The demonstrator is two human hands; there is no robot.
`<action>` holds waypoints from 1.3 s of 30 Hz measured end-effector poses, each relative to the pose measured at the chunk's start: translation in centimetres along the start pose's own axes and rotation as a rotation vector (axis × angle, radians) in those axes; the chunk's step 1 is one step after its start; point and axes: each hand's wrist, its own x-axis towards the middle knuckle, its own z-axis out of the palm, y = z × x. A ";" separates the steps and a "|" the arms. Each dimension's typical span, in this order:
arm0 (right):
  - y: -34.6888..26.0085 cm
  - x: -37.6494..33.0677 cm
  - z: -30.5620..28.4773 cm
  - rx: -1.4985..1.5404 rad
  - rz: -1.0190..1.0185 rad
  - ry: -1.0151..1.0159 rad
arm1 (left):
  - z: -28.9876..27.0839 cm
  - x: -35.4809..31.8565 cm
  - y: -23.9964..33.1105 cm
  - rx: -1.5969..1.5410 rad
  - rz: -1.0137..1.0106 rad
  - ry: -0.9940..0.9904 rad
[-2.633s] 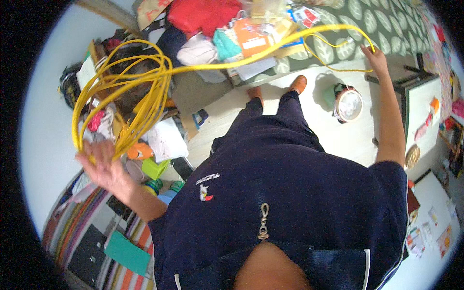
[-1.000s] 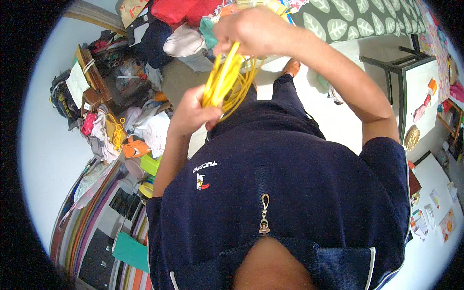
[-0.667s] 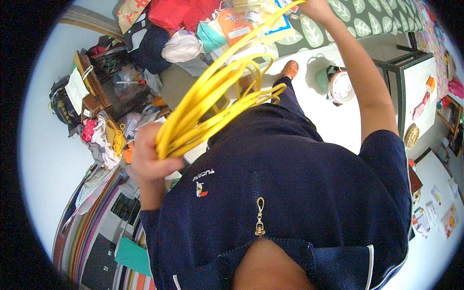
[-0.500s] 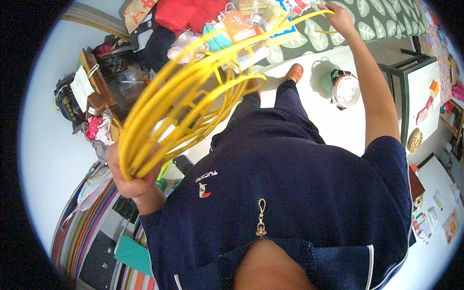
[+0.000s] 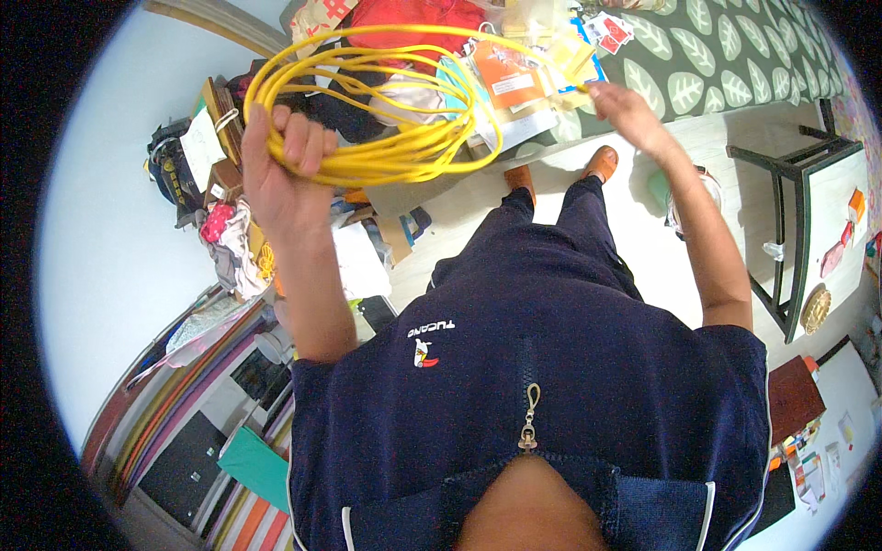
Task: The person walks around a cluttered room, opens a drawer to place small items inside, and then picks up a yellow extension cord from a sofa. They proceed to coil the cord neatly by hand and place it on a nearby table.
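Note:
A coil of yellow cable (image 5: 390, 171) hangs in loops in front of me at the upper left. My left hand (image 5: 287, 151) is closed around the bundled loops at the coil's left side. From the top of the coil one strand runs across to my right hand (image 5: 627, 118), whose fingers pinch it near a short yellow end. Both arms are raised and reach forward. The far side of the coil overlaps the clutter behind it.
Beyond the coil, a leaf-patterned cover (image 5: 684, 78) carries an orange packet (image 5: 508, 78), papers and a red cloth (image 5: 404, 20). A black-framed table (image 5: 831, 243) stands at the right. Striped fabric (image 5: 175, 404) and a green folder (image 5: 253, 468) lie at lower left.
The coil has swung up and away from my body, and its loops now lie flatter and wider. My left hand has risen; my right hand has come lower and closer to the coil.

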 end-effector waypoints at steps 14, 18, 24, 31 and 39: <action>-4.5 -4.8 12.1 1.084 0.259 -0.355 | 3.0 6.4 -7.3 -0.281 0.052 0.164; -6.7 -3.0 15.9 1.129 0.169 -0.445 | 5.1 6.4 -9.4 -0.346 0.035 0.072; -10.8 2.1 15.3 1.450 -0.170 -0.322 | 7.8 4.1 -11.7 -0.439 -0.082 0.011; -9.4 8.3 13.3 2.331 -0.188 -0.792 | 5.5 1.3 -13.1 -0.521 -0.269 -0.120; -9.8 9.5 13.4 2.646 -0.279 -0.548 | 2.9 1.9 -12.5 -0.549 -0.262 -0.003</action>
